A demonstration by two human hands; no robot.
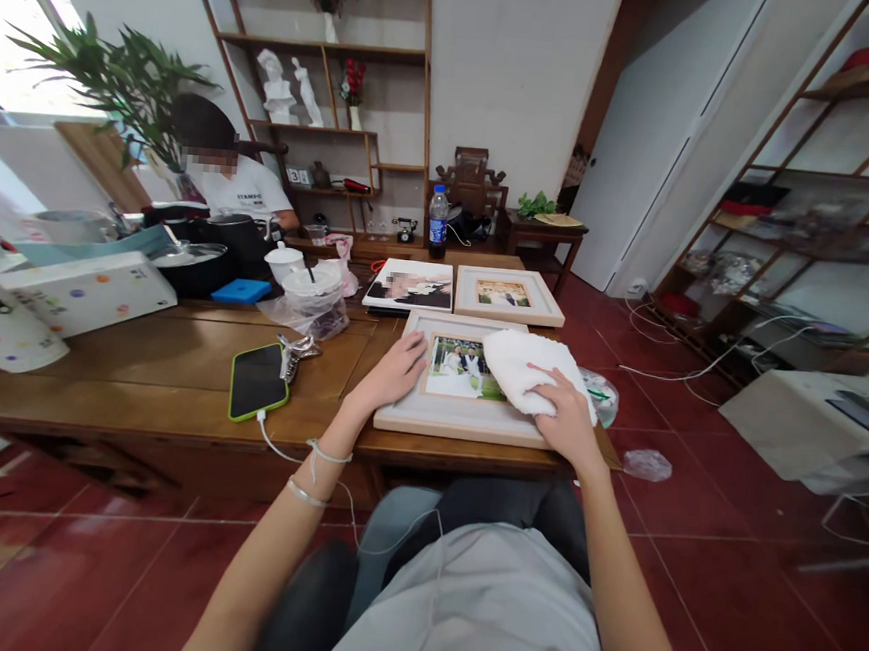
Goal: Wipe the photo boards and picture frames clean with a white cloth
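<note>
A picture frame (407, 404) with a pale wooden border lies flat at the table's front edge. Inside its light mat is a photo (455, 369) of two people outdoors. My left hand (399, 365) rests on the frame's left side, fingers stretched out and lying on it. On the frame's right part, my right hand (569, 416) grips a bunched white cloth (526, 363), which covers the photo's right end. Behind lie a second framed photo (549, 296) and a stack of prints (412, 286).
Left of the frame are a charging phone (258, 382), its white cable (281, 449), a bagged lidded cup (313, 286) and a blue box (242, 290). A bottle (437, 223) stands at the back. Another person (239, 185) sits far left. Plastic wrap (647, 466) shows at right.
</note>
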